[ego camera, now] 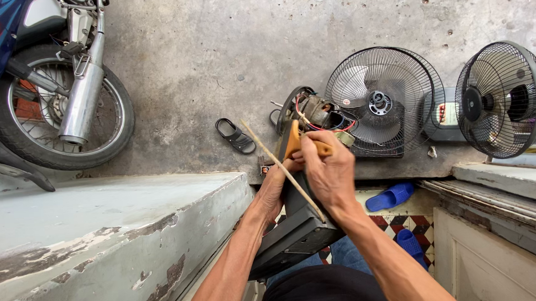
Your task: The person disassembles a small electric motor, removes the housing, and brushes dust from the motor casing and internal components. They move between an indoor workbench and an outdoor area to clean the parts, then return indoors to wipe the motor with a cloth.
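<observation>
My left hand (276,184) grips the upper end of a dark fan body (297,229) that rests on my lap. My right hand (328,168) is closed around an orange-handled tool (292,144), pressing it toward the exposed fan motor (318,111) with red wires. A thin wooden stick (281,168) lies diagonally across both hands. Which hand pins the stick I cannot tell.
A fan with a wire grille (383,103) lies on the concrete floor beyond the motor, and a second fan (503,99) stands at the right. A motorbike wheel (61,107) is at the upper left. A black sandal (236,136), blue slippers (392,195) and a concrete ledge (99,229) are close by.
</observation>
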